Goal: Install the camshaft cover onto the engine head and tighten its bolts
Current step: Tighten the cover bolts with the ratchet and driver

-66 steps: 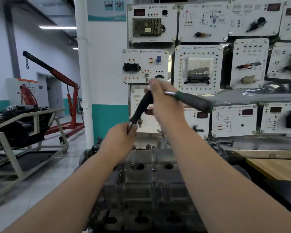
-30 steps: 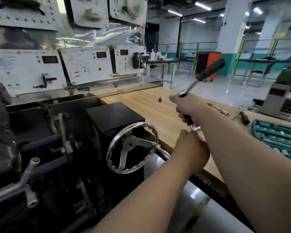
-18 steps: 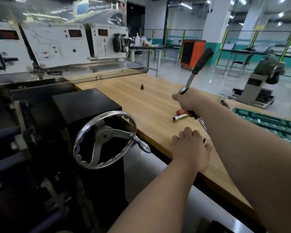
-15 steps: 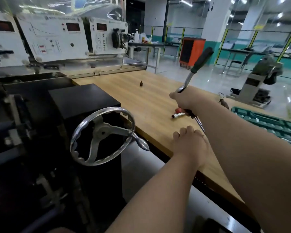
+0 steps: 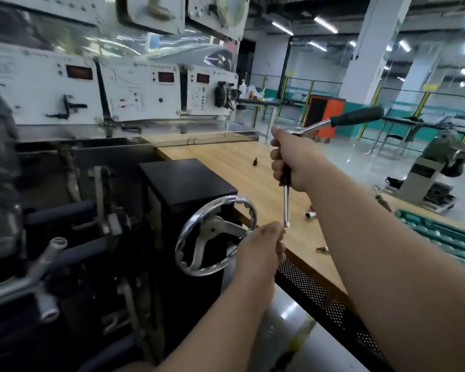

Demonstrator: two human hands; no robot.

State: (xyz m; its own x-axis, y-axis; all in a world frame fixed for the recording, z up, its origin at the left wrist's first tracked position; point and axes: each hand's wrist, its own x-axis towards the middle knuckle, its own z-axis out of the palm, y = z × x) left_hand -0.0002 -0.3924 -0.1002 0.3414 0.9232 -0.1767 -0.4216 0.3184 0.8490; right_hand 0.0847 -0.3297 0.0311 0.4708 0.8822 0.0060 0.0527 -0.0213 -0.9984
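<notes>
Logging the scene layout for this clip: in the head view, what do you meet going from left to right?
Grey metal pipe → chrome handwheel → right hand gripping the green-handled ratchet wrench → green plastic socket tray.

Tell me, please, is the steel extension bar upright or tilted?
Roughly upright: the steel extension bar hangs nearly straight down from the right hand, its tip just above the left hand.

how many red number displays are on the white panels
3: left display, middle display, right display, side by side on the white panels behind the wooden bench. More may be hidden in the blurred upper left.
</notes>
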